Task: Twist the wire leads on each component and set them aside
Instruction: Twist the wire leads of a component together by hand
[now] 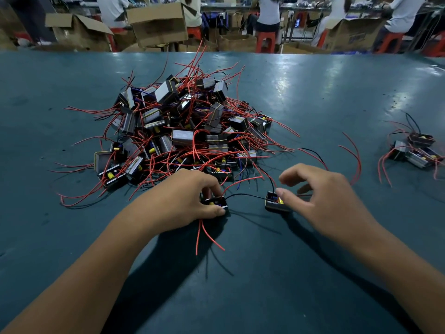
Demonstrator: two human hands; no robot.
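Observation:
A big heap of small black box components (183,131) with red and black wire leads lies on the green table (313,97) ahead of me. My left hand (190,196) grips one black component (215,203) at the heap's near edge; its red leads trail toward me. My right hand (320,194) hovers with fingers spread over a second black component (275,202), thumb tip touching its top. A black lead runs between the two components. A small group of components (416,150) lies apart at the far right.
Beyond the table's far edge stand open cardboard boxes (156,22) and red stools (265,42), with several people seated facing away.

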